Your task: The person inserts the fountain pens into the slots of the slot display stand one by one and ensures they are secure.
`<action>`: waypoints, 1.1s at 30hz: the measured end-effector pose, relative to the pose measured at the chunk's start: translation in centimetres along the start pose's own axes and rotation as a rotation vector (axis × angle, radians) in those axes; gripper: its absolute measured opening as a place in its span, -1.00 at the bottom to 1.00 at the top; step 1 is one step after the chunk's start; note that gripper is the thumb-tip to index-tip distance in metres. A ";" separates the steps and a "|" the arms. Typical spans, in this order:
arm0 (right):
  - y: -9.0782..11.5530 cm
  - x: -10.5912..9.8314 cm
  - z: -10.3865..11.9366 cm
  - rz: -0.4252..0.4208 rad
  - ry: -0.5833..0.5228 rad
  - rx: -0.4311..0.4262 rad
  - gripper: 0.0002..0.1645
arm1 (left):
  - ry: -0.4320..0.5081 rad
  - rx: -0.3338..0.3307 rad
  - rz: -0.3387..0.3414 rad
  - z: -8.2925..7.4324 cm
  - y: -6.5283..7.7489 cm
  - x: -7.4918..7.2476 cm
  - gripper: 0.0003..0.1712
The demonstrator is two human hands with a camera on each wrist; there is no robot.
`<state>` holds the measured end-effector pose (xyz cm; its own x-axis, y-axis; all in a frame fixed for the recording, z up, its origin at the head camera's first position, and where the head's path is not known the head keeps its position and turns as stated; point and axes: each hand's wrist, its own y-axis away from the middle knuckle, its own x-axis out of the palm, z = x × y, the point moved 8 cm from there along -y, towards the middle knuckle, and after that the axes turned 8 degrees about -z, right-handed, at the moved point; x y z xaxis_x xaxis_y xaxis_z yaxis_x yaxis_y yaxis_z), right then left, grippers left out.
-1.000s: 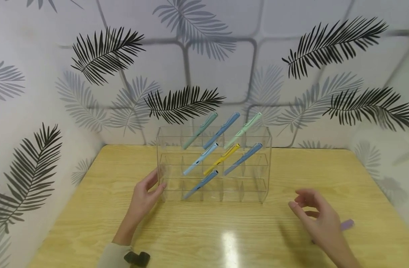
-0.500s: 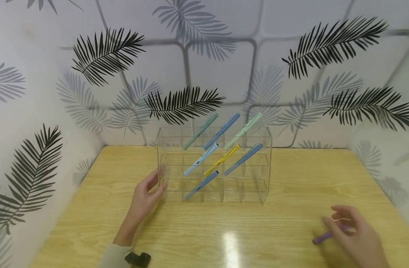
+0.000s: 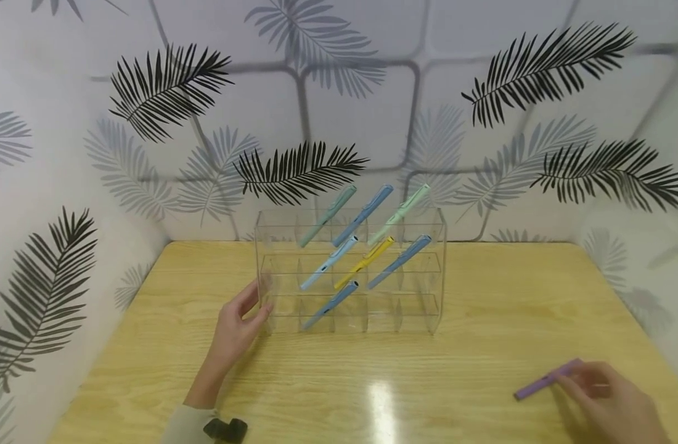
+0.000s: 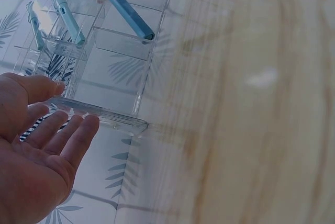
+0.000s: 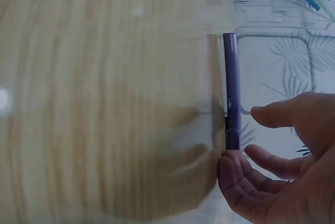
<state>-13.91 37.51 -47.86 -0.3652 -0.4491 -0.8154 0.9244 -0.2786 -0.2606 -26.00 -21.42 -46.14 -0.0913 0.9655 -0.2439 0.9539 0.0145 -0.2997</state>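
A clear acrylic pen rack (image 3: 386, 324) with three tiers stands on the table. My left hand (image 3: 236, 330) holds its left side, thumb in front and fingers behind the side wall. Several capped pens lean in the rack, among them a yellow pen (image 3: 365, 263), a light blue pen (image 3: 329, 263) and a blue pen (image 3: 330, 305) on the lowest tier. At the right, a purple pen (image 3: 539, 387) lies on the table. My right hand (image 3: 616, 401) is at its near end; in the right wrist view the fingers reach that end while the thumb stands apart from the barrel.
The wooden table (image 3: 428, 388) reaches to a wall (image 3: 361, 117) covered in a leaf pattern. A dark band (image 3: 225, 430) sits at my left sleeve. Light glares off the table's front middle.
My right hand has moved right and down, past the purple pen, to its near end. The left hand stays on the rack. The head view has shifted slightly.
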 end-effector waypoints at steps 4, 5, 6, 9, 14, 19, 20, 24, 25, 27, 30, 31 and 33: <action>-0.5 0.7 0.3 0.018 0.000 -0.042 -0.52 | -0.001 -0.006 -0.005 0.0 -0.1 -0.1 -0.36; -0.7 0.8 0.5 0.022 -0.004 -0.050 -0.52 | -0.001 -0.007 -0.006 0.0 -0.1 -0.1 -0.36; -0.9 0.9 0.7 0.018 -0.007 -0.061 -0.54 | -0.001 -0.009 -0.008 0.1 -0.1 -0.1 -0.36; -1.8 1.4 1.2 0.050 -0.024 -0.055 -0.48 | 0.001 -0.005 -0.008 0.1 -0.2 -0.2 -0.36; -2.9 2.5 1.7 0.151 -0.049 -0.016 -0.31 | -0.007 0.005 -0.007 0.2 -0.3 -0.2 -0.35; -3.4 3.1 2.2 0.153 -0.055 -0.048 -0.36 | -0.008 0.000 -0.010 0.2 -0.2 -0.1 -0.35; -3.4 3.1 2.3 0.141 -0.057 -0.061 -0.39 | -0.007 -0.002 -0.010 0.1 -0.2 -0.1 -0.35; -3.4 3.0 2.8 0.072 -0.069 -0.089 -0.48 | -0.011 0.001 -0.012 0.0 -0.3 -0.1 -0.35; -3.4 2.9 3.0 0.050 -0.074 -0.095 -0.50 | -0.013 0.003 -0.013 -0.1 -0.4 -0.1 -0.35; -3.4 2.8 3.1 0.016 -0.087 -0.099 -0.54 | -0.022 0.023 -0.013 -0.1 -0.4 -0.1 -0.35; -3.4 2.8 3.4 -0.010 -0.108 -0.108 -0.58 | -0.039 0.055 -0.010 -0.2 -0.4 -0.1 -0.34; -3.3 2.8 3.5 -0.012 -0.113 -0.107 -0.59 | -0.042 0.059 -0.011 -0.2 -0.3 -0.1 -0.34; -3.3 2.8 3.8 -0.016 -0.127 -0.106 -0.59 | -0.041 0.063 -0.010 -0.2 -0.3 -0.1 -0.34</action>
<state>-18.39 34.00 -47.31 -0.3847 -0.5512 -0.7404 0.9223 -0.1983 -0.3316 -26.18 -21.45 -45.87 -0.1135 0.9538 -0.2781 0.9331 0.0062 -0.3597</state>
